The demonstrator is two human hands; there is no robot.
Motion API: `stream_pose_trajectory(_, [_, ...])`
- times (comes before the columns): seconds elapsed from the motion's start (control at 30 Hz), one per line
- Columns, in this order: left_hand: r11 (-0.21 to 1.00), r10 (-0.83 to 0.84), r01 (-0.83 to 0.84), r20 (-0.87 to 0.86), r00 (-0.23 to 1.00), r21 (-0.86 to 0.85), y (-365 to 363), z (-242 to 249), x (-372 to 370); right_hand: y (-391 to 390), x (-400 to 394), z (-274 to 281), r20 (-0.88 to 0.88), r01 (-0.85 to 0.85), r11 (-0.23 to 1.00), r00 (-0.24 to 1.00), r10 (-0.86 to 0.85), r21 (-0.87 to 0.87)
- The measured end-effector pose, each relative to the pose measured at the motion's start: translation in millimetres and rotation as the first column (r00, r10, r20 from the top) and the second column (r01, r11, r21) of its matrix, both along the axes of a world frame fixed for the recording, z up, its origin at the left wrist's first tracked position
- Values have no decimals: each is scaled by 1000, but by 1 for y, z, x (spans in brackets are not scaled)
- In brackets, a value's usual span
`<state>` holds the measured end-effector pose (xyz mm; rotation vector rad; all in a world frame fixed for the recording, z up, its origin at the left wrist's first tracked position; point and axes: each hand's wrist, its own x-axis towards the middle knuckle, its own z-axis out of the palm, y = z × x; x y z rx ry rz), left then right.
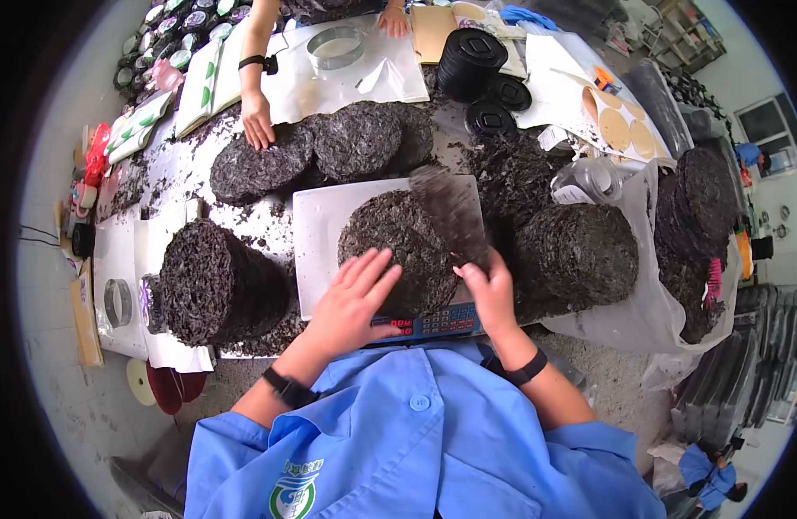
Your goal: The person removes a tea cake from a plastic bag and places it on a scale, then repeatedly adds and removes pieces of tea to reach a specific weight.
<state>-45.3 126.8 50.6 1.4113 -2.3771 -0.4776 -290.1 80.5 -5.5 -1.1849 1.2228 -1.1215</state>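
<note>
A round cake of dark dried seaweed [385, 221] lies on the pan of a digital scale [315, 233], whose red digits and blue keypad show at the near edge. My left hand [351, 304] rests on the cake's near left side, fingers outstretched. At the right side, my right hand [495, 296] pinches a dried seaweed sheet [450, 212], which is tilted up and smeared by motion. To the left of the scale stands a tall stack of round seaweed cakes [204, 281]. Another stack of seaweed rounds [580, 255] is close by on the right.
Across the table, a co-worker's hand [258, 121] touches a row of seaweed rounds [355, 143]. Beyond it are a metal ring [335, 48] and black plastic lids [472, 65]. A clear jar [588, 180] lies at right, near a plastic bag [645, 298] and loose seaweed.
</note>
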Motion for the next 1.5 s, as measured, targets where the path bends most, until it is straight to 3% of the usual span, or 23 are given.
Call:
stream_pose_trajectory(0.03, [999,-42,41,84,996,6,-3,-13,1,-3,-3,7,256,64,985,961,-104,159])
stream_pose_trajectory(0.1, [992,-126,124,249,960,26,-12,-26,2,-6,-11,27,400,199,945,868,-294,261])
stream_pose_trajectory(0.17, [990,-138,129,218,966,57,-15,-21,4,-5,-24,40,480,268,942,812,-333,200])
stream_pose_trajectory(0.23, [988,-147,136,185,972,70,-19,-17,12,-1,-32,42,330,334,939,881,-340,75])
stream_pose_trajectory(0.27, [996,-89,87,72,993,32,-18,-11,14,2,-34,43,242,356,933,901,-359,59])
stream_pose_trajectory(0.33, [986,166,-163,-329,929,38,-14,-29,28,11,-24,47,-124,255,930,947,-296,-266])
stream_pose_trajectory(0.43, [832,462,-551,-631,623,65,5,-39,50,21,-5,50,-659,-261,821,732,-173,-507])
stream_pose_trajectory(0.47, [818,442,-554,-784,435,154,7,-38,49,21,3,34,-769,-420,789,632,-101,-449])
stream_pose_trajectory(0.5, [835,332,-546,-857,395,71,4,-20,38,19,12,12,-791,-503,779,612,14,-376])
stream_pose_trajectory(0.57, [789,391,-614,-793,466,29,5,-4,17,24,19,5,-858,-610,719,513,38,-333])
stream_pose_trajectory(0.6, [876,161,-357,-501,850,-325,4,-2,21,23,17,4,-834,-607,741,538,119,-286])
stream_pose_trajectory(0.63, [885,-5,-124,-276,961,-449,3,-3,16,22,12,4,-803,-609,758,561,202,-235])
stream_pose_trajectory(0.7, [988,-125,133,96,988,-81,6,-12,4,24,-2,5,-799,-653,741,523,295,-154])
stream_pose_trajectory(0.77, [973,-173,191,140,975,-126,11,-38,8,16,-25,11,-870,-731,675,394,297,-101])
stream_pose_trajectory(0.8, [965,-194,218,160,968,-149,9,-47,9,15,-38,7,-872,-659,728,454,181,-192])
stream_pose_trajectory(0.83, [966,-187,210,147,971,-153,7,-48,8,13,-47,-2,-743,-459,836,662,97,-300])
stream_pose_trajectory(0.9, [971,-169,187,128,977,-147,8,-50,7,-3,-68,-6,-646,-161,967,763,-6,-199])
stream_pose_trajectory(0.97, [974,-141,161,131,981,-160,7,-55,6,-47,-70,-6,-660,-156,953,749,-59,-262])
stream_pose_trajectory(1.13, [982,-72,91,122,990,-163,6,-51,-3,-188,-58,-61,-918,-49,995,393,-58,-83])
stream_pose_trajectory(1.2, [992,-57,68,100,993,-105,6,-46,-5,-218,-54,-92,-952,99,991,302,57,91])
stream_pose_trajectory(1.3, [992,-56,67,103,993,-104,3,-52,-5,-220,-59,-137,-904,87,903,124,409,420])
stream_pose_trajectory(1.37, [992,-51,62,102,993,-108,3,-53,-4,-216,-68,-159,-952,-38,953,55,302,301])
stream_pose_trajectory(1.5, [983,-60,71,70,996,-170,2,-58,-2,-218,-69,-147,-980,-71,995,181,84,73])
